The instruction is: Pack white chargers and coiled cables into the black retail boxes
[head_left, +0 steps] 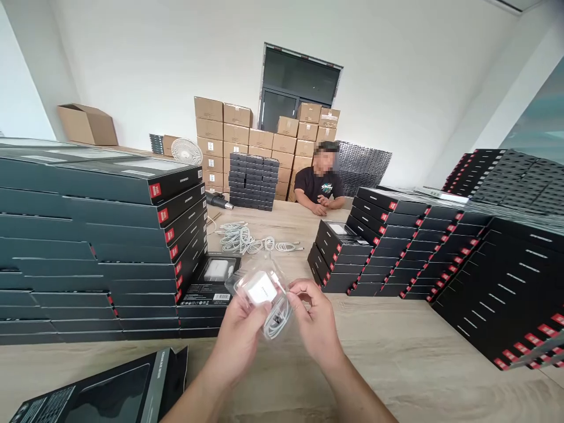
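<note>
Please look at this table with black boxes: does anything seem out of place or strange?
Yes. One open black box lies alone near the left edge of the light wood table, with its flap up, apart from the neat stacks. Loose white coiled cables also lie unpacked on the table.

The clear plastic bag is partly hidden by the bare left hand and right hand, and the lettering on the white cube charger inside is too small to read. The dark teal box stack runs off the left edge, the black box stack off the right, and the open black box off the near edge. The far seated person's head is blurred.
</note>
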Demonstrator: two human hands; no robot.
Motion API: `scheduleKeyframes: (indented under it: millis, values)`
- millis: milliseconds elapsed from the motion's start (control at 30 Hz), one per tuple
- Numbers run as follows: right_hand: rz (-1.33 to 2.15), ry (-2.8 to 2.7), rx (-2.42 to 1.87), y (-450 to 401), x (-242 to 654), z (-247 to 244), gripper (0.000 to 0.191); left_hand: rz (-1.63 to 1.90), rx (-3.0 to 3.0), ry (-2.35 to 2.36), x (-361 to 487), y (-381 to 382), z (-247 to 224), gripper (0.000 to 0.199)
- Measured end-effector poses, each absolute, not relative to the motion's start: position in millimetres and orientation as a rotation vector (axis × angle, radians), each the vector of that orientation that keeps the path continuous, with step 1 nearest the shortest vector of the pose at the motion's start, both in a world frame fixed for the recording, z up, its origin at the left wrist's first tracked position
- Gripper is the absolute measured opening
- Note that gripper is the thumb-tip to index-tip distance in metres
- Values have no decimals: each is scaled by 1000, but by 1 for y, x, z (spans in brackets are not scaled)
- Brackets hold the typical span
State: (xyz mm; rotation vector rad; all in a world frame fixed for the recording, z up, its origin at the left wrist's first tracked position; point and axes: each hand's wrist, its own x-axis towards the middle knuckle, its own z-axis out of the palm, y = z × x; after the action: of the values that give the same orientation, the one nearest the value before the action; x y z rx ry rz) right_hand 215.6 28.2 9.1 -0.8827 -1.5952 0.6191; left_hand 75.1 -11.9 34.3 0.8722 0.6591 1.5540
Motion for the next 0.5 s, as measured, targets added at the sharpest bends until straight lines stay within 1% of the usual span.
scheduleKeyframes:
  millis: [167,233,300,433,500]
  values:
    - [640,-1611,-881,28,216,9,10,1536,879,676,76,-11,34,41]
    - [604,-1619,-886,28,216,9,9,1549,866,677,76,-12,33,44]
    - [633,-1578,-909,30,215,6,3,1551,862,671,75,-12,32,48]
    - [946,-1443,-885,35,215,-3,24,1486,881,679,71,-13,33,50]
    - [1036,-1449,-832,37,214,-5,21,1484,832,695,72,-14,35,48]
